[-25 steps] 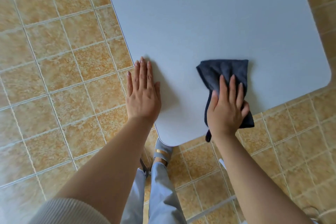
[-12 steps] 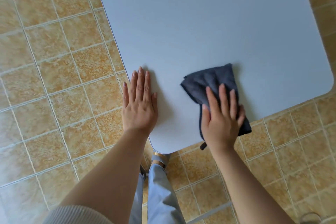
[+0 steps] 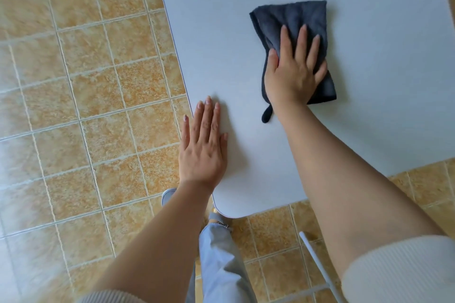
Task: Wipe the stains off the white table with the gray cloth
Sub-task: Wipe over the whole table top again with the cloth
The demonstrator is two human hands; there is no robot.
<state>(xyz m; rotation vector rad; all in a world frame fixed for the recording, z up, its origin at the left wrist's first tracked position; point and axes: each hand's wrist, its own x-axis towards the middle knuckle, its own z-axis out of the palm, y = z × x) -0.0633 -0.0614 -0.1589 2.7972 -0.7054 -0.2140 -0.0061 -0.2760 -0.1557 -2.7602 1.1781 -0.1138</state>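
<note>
The white table (image 3: 369, 110) fills the upper right of the view, its rounded near corner by my legs. A dark gray cloth (image 3: 293, 19) lies crumpled on the tabletop, well in from the near edge. My right hand (image 3: 295, 71) presses flat on the cloth's lower half, fingers spread over it, thumb gripping its left edge. A small loop of the cloth sticks out below my wrist. My left hand (image 3: 203, 147) rests flat on the table near its left edge, fingers together, holding nothing. No stains show on the visible surface.
Tan tiled floor (image 3: 86, 106) surrounds the table on the left and below. My legs in light blue jeans (image 3: 221, 258) stand at the table's corner. A white metal table leg frame (image 3: 317, 261) runs under the near edge on the right.
My right hand has pushed the cloth away from the near edge, farther onto the table. The view has shifted, and my left hand stays flat near the left edge.
</note>
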